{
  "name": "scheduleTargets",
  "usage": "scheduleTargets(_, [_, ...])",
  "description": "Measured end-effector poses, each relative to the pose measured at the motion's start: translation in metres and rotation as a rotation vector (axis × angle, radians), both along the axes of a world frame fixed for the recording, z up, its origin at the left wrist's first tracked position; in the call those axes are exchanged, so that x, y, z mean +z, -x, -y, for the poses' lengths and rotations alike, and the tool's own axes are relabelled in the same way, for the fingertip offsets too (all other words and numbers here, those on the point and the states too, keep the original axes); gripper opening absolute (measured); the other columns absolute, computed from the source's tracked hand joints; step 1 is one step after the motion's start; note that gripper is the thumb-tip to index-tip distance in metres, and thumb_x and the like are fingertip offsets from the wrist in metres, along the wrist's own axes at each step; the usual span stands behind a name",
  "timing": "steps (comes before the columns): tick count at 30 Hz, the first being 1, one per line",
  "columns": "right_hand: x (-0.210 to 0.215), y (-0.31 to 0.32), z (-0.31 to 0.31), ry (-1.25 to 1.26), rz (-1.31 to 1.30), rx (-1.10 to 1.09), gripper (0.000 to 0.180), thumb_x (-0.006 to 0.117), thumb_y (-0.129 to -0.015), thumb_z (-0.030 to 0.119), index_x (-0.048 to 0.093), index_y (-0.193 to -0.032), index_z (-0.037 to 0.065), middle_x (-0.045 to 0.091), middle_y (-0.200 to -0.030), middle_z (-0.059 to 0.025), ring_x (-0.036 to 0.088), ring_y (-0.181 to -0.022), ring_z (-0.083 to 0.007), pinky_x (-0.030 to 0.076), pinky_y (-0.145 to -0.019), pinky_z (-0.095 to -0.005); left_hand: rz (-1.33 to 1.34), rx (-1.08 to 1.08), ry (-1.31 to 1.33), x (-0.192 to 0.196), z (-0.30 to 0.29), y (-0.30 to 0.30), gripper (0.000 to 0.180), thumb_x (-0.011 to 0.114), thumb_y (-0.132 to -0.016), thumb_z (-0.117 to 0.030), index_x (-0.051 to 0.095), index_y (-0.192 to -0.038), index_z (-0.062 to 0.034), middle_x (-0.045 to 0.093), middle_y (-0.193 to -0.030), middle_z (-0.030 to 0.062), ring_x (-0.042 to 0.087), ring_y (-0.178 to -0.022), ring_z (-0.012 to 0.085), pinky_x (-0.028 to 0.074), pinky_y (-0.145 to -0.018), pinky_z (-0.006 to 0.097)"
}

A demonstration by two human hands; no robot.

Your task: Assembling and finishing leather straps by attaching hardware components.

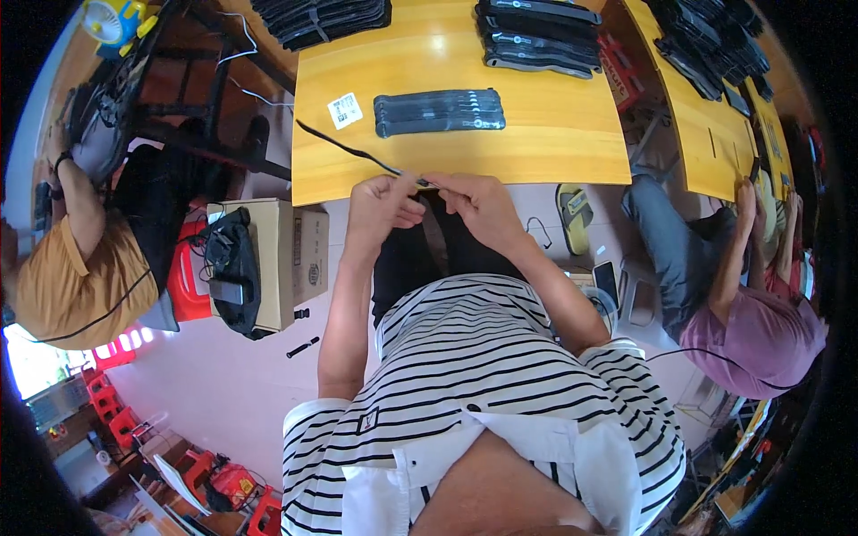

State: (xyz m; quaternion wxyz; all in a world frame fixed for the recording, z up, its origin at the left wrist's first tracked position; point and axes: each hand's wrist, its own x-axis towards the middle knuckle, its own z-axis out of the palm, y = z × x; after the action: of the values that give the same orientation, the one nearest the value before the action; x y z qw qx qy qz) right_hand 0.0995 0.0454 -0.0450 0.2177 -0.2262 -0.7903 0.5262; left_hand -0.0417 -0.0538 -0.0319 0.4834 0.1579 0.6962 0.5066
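The left hand (382, 204) and the right hand (478, 202) meet at the near edge of the surface (536, 134), both closed in a fingertip pinch on one end of a thin black strap (353, 152). From the fingers the strap runs away to the left across the yellow wood, its far end lying near a small white label (344, 110). What sits between the fingertips is too small to make out; it looks like a little fitting or end piece at the strap's tip. By the look of it, the step in hand is fine work on that tip, threading or fastening something, and it calls for a steady pinch and close alignment of both hands.

Just beyond the hands, in the middle of the surface, lies a neat bundle of dark flat strips (440, 112), laid side by side. Farther back are two more heaps of similar black pieces, one at the far left (322, 18) and one at the far right (541, 36).

To the left, below the surface, a cardboard box (281, 259) stands on the floor with a black bag (234, 268) against it, and a red stool (188, 277) beside that. A person in an orange shirt (71, 268) sits at the far left. To the right, a person in a purple shirt (760, 330) works at a second yellow table (715, 134) loaded with more black pieces.
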Motion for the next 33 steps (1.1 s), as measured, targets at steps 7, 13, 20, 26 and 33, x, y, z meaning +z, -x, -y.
scheduleTargets(7, [0.002, 0.0, -0.004, 0.261, 0.068, 0.126, 0.028, 0.049, -0.085, 0.001, 0.06, -0.11, 0.003, 0.051, -0.063, 0.001, 0.043, -0.056, -0.0069, 0.038, -0.052, -0.0203, -0.46, -0.07, -0.096, 0.007, 0.004, -0.016, 0.022, 0.065, -0.08, -0.017, 0.06, -0.073, 0.0039, 0.06, -0.058, 0.0065, 0.057, -0.051, 0.01, 0.044, -0.048, 0.021])
scheduleTargets(13, [-0.002, 0.0, -0.012, 0.41, 0.032, 0.201, 0.028, 0.049, -0.085, 0.002, 0.06, -0.111, 0.004, 0.046, -0.059, 0.0013, 0.042, -0.055, -0.0057, 0.034, -0.05, -0.0188, -0.531, -0.183, -0.169, 0.004, 0.009, -0.014, 0.02, 0.059, -0.082, -0.012, 0.057, -0.071, 0.0056, 0.059, -0.057, 0.0066, 0.057, -0.053, 0.0093, 0.045, -0.05, 0.022])
scheduleTargets(20, [0.019, -0.006, -0.02, 0.975, 0.039, 0.352, 0.028, 0.052, -0.084, 0.004, 0.061, -0.11, 0.007, 0.049, -0.057, 0.0012, 0.035, -0.042, -0.0023, 0.025, -0.037, -0.0169, -0.199, -0.113, -0.36, 0.013, 0.019, -0.009, 0.018, 0.057, -0.081, -0.01, 0.056, -0.066, 0.0013, 0.053, -0.052, 0.0026, 0.052, -0.047, 0.0077, 0.04, -0.044, 0.019])
scheduleTargets(26, [0.027, -0.005, -0.003, 0.724, -0.061, 0.287, 0.025, 0.052, -0.086, 0.008, 0.06, -0.109, 0.003, 0.049, -0.061, 0.0017, 0.038, -0.047, -0.0019, 0.026, -0.04, -0.016, -0.146, 0.043, -0.402, 0.01, 0.016, -0.014, 0.019, 0.053, -0.079, -0.007, 0.052, -0.062, -0.0012, 0.048, -0.048, 0.0004, 0.046, -0.043, 0.0059, 0.034, -0.04, 0.019])
scheduleTargets(33, [0.036, -0.002, 0.005, 0.259, -0.127, 0.295, 0.01, 0.06, -0.08, 0.01, 0.06, -0.082, 0.001, 0.05, -0.061, 0.0017, 0.042, -0.056, -0.0049, 0.034, -0.051, -0.0207, -0.296, -0.008, -0.331, 0.042, 0.03, -0.027, 0.02, 0.051, -0.079, -0.005, 0.048, -0.059, -0.0014, 0.046, -0.048, -0.0001, 0.044, -0.042, 0.005, 0.032, -0.039, 0.019])
